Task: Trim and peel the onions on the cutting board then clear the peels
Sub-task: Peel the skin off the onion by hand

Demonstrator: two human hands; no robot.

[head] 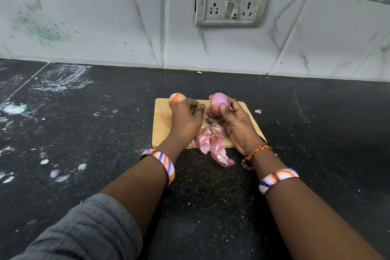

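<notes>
The peeled onion sat in the right hand, fingers curled round it above the cutting board; the unpeeled onion lay at the far-left corner, just beyond the left hand, whose fingers curled empty; peels lay between.
</notes>
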